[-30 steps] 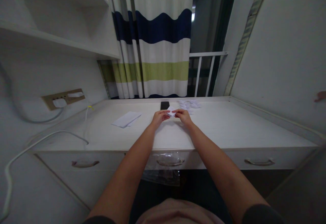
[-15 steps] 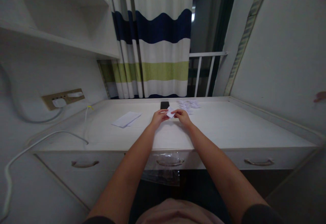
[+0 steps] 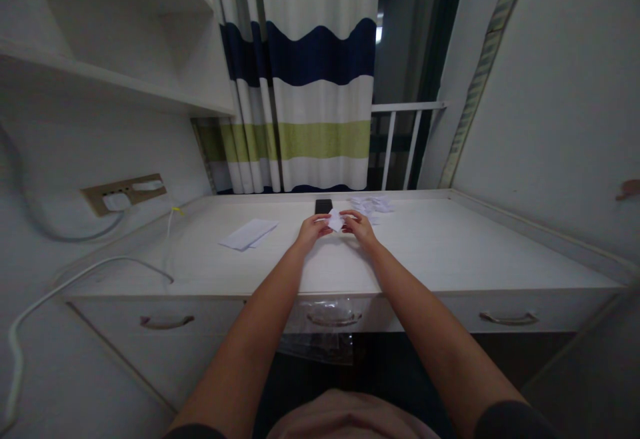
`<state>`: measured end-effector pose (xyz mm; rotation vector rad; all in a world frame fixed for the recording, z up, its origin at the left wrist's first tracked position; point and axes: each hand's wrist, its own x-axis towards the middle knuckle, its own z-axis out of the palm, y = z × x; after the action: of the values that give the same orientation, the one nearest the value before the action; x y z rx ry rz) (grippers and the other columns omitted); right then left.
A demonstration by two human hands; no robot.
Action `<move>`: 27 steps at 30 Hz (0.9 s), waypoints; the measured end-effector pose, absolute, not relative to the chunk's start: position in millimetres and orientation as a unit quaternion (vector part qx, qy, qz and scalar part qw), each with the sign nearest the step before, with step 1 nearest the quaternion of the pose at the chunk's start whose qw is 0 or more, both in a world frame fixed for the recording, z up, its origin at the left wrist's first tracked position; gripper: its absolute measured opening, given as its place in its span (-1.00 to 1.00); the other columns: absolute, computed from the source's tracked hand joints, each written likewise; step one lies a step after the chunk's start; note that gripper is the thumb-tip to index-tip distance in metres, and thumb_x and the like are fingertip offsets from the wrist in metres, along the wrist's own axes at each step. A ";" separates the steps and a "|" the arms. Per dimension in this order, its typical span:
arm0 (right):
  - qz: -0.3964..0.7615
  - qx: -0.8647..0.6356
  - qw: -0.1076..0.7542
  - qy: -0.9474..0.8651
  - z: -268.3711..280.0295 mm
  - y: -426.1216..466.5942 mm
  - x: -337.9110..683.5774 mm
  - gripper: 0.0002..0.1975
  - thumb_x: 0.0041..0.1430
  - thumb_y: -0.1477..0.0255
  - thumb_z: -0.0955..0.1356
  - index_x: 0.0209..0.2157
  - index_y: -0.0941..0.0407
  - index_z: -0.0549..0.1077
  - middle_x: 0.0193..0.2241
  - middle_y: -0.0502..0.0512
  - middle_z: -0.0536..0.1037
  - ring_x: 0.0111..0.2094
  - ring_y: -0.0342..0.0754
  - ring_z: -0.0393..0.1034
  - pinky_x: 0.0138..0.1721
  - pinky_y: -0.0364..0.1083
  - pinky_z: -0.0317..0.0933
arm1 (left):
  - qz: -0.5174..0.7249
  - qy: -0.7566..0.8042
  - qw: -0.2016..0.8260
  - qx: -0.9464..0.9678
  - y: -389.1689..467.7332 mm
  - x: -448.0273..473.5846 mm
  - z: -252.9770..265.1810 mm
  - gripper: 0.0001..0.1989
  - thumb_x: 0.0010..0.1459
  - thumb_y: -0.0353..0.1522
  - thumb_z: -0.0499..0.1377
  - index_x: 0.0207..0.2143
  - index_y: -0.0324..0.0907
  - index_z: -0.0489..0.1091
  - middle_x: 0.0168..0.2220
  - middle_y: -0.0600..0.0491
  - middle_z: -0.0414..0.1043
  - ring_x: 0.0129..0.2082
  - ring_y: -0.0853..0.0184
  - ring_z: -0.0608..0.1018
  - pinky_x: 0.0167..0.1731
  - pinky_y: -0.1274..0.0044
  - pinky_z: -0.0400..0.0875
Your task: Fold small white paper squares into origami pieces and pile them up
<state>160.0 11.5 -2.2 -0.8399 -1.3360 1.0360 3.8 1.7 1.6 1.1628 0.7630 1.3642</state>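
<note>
Left hand [image 3: 313,230] and right hand [image 3: 359,227] both pinch a small white paper [image 3: 335,220] above the desk [image 3: 450,246], phone [image 3: 323,206] at 12 o'clock. Since earlier, the paper has turned more upright; hands barely shifted.

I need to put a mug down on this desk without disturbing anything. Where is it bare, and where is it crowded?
Bare: the desk right of the right hand, and the front strip nearer the drawers. Crowded: the back middle, where both hands hold a small paper by the phone and paper scraps; folded sheets lie beyond the left hand.
</note>
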 end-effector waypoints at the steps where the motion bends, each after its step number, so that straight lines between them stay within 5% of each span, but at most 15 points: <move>1: 0.442 -0.363 0.590 -0.569 -2.8 12.3 160.1 -0.68 -0.16 0.29 0.37 -0.29 0.10 0.41 -0.59 -0.04 0.48 -0.56 -0.15 0.39 -0.50 -0.16 0.29 | 0.579 0.324 0.561 0.495 2.1 3.9 1.4 -0.78 -0.10 -0.49 0.25 -0.31 -0.31 0.41 -0.44 0.00 0.48 -0.46 0.42 0.52 -0.27 0.47 0.44; 10: 0.449 -0.338 0.604 -0.566 -11.2 25.0 162.3 -0.60 -0.38 0.23 0.48 -0.44 0.14 0.45 -0.57 0.02 0.51 -0.52 -0.12 0.40 -0.43 -0.11 0.34 | 0.580 0.323 0.548 0.509 4.8 3.0 -0.8 -0.77 -0.15 -0.47 0.27 -0.34 -0.30 0.42 -0.45 0.01 0.48 -0.45 0.41 0.51 -0.30 0.47 0.44; 27: 0.459 -0.339 0.583 -0.578 -8.1 21.4 160.0 -0.65 -0.37 0.30 0.49 -0.46 0.14 0.44 -0.60 -0.01 0.49 -0.53 -0.13 0.38 -0.40 -0.08 0.34 | 0.577 0.367 0.473 0.555 4.6 7.5 -0.7 -0.67 -0.29 -0.38 0.35 -0.47 -0.23 0.27 -0.51 0.11 0.41 -0.49 0.43 0.48 -0.42 0.53 0.43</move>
<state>160.0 21.4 -8.1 -0.7911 -1.3497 1.0717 7.5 4.6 -0.7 1.3567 0.8989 1.4127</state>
